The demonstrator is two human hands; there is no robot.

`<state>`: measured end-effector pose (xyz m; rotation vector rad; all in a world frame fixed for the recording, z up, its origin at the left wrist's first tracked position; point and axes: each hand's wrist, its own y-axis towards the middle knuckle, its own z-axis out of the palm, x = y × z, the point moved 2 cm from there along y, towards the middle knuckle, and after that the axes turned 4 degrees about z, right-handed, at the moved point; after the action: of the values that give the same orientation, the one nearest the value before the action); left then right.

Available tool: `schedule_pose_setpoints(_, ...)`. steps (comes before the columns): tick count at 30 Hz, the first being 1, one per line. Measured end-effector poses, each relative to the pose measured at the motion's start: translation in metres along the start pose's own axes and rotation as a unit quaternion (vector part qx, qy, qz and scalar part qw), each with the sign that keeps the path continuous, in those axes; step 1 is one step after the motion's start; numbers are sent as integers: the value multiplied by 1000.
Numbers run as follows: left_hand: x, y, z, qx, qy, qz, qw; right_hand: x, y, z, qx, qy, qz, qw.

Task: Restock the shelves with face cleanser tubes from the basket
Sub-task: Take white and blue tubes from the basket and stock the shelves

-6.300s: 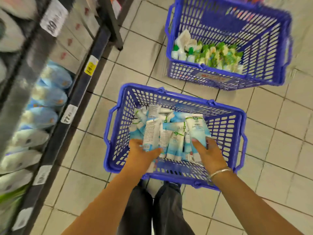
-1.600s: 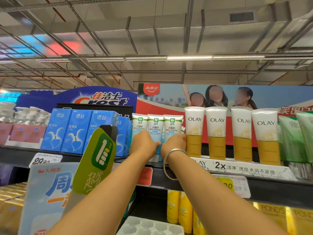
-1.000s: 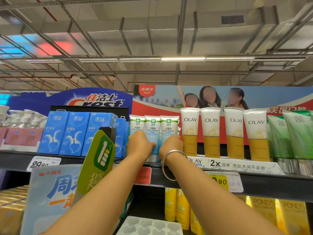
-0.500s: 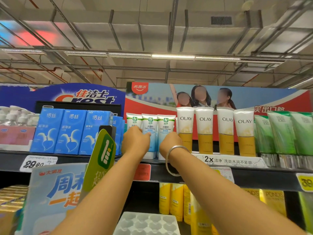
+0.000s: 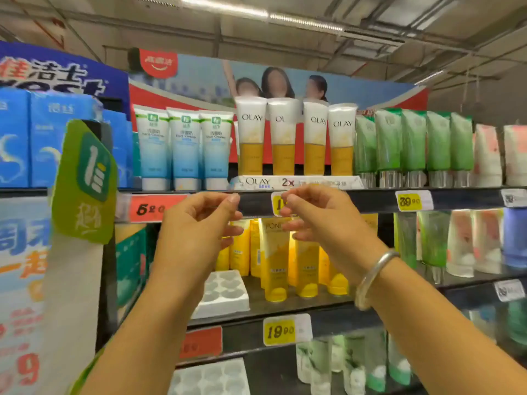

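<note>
Tubes of face cleanser (image 5: 184, 148) stood upright in a row of three on the top shelf (image 5: 370, 199), just beside the Olay tubes (image 5: 295, 138). My left hand (image 5: 196, 232) and right hand (image 5: 322, 226) hung below the shelf edge, fingers loosely curled, holding nothing.

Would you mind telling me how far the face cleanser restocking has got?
Done: three blue-and-white cleanser tubes stand upright on the top shelf beside the Olay tubes. In hand: nothing; the left hand and right hand are empty. The basket is out of view.
</note>
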<state>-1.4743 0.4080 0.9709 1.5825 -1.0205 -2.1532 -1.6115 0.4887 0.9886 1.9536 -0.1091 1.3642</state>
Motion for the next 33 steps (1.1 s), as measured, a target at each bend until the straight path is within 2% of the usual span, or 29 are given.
schedule_pose_setpoints(3,32,-47,16,31,-8,-50,998,-34,-35,-26,-5,10,44,999)
schedule_pose_setpoints(6,74,-99,41,71,-15,-142,987,-79,-75,-62,-17,11,109,994)
schedule_pose_setpoints(9,118,-157,73,98,-18,-234,967,-133,-125,-109,-49,23,201,978)
schedule_pose_setpoints(13,171,-246,124,141,-12,-352,925,-207,-204,-186,-97,22,328,939)
schedule_pose_setpoints(17,209,-331,181,175,-16,-461,870,-273,-292,-266,-160,38,444,881)
schedule_pose_setpoints(22,247,-414,249,239,-8,-540,807,-337,-394,-351,-257,74,551,791)
schedule_pose_setpoints(28,298,-490,344,318,14,-627,711,-396,-479,-424,-373,90,624,680)
schedule_pose_setpoints(33,346,-540,429,404,37,-649,643,-451,-526,-473,-459,89,667,580)
